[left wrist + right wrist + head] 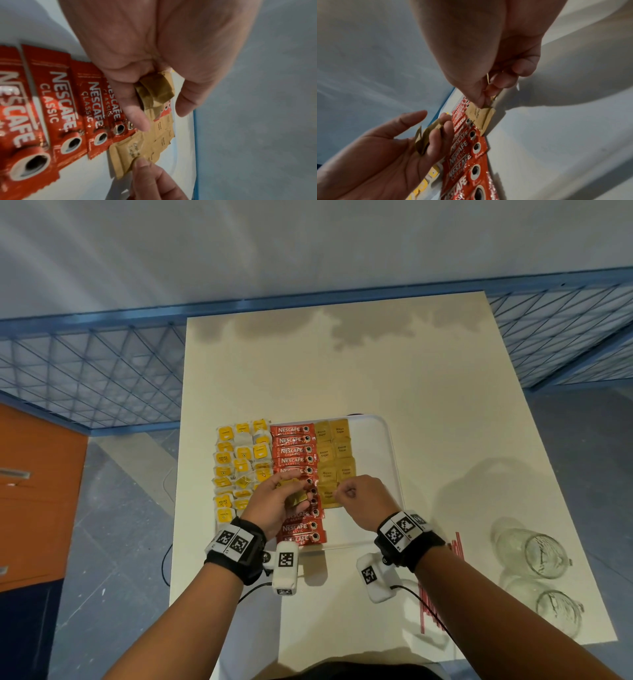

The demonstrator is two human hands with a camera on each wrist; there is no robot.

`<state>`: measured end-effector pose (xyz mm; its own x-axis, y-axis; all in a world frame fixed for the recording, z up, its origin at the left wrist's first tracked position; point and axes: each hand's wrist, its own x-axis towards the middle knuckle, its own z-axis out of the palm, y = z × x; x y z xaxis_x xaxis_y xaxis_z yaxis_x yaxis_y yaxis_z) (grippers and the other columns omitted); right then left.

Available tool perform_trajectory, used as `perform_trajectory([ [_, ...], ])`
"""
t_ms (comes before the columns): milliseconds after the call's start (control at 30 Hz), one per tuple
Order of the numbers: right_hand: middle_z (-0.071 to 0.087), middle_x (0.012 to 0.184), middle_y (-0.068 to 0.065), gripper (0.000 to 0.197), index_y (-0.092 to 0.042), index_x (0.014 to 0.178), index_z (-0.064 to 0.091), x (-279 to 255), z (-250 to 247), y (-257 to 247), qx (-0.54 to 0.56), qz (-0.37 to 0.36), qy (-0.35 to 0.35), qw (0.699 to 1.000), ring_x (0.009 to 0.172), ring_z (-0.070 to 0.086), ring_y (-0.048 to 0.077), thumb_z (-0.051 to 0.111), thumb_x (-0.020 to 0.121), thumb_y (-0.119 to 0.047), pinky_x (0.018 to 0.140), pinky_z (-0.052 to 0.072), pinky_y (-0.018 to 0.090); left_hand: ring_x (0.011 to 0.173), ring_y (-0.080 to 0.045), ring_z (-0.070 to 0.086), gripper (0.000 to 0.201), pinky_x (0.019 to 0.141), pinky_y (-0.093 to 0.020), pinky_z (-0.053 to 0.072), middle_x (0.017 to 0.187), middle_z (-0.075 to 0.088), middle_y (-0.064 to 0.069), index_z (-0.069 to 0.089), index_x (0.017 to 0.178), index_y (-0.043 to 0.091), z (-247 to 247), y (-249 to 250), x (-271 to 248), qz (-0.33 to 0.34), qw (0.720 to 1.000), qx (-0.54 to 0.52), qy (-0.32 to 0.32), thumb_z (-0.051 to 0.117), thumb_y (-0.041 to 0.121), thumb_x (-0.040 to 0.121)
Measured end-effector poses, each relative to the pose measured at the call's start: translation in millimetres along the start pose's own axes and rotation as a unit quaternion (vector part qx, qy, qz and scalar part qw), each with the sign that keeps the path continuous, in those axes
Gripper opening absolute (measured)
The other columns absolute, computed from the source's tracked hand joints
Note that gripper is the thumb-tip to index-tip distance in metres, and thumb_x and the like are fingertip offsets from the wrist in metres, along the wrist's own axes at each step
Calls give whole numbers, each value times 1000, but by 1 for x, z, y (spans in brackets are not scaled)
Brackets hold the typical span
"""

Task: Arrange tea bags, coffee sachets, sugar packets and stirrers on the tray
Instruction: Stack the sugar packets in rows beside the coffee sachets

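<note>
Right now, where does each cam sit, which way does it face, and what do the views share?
Head: worn on the head, looks forward and down at the table and tray; shows both forearms, left hand, right hand.
Left wrist: looks along the palm at fingers gripping spare sugar packets; right fingertips enter below.
Right wrist: looks along the right hand pinching a sugar packet on the tray; left hand at lower left.
Shared: all three show the red coffee sachets and brown sugar packets.
</note>
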<state>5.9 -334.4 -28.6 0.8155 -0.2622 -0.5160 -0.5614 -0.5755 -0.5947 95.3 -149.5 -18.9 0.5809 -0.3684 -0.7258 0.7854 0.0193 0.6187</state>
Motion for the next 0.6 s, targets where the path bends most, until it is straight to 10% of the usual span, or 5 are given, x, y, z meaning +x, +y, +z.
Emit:
perform_trajectory([
  [400,67,75,-5,27,-21,75,63,2,10,0,-46,40,31,998,73,65,19,58,93,-41,73,59,38,104,-32,71,42,87,-38,61,124,69,-21,54,133,3,-8,-6,-1,-10,998,-33,-58,47,-14,96],
  [600,63,72,-5,25,-18,80,62,-2,9,-5,-35,27,44,998,72,64,19,58,95,-38,68,55,34,100,-31,73,35,72,-29,63,121,71,-19,59,128,6,-8,-7,-6,-12,997,-23,-66,54,-7,97],
])
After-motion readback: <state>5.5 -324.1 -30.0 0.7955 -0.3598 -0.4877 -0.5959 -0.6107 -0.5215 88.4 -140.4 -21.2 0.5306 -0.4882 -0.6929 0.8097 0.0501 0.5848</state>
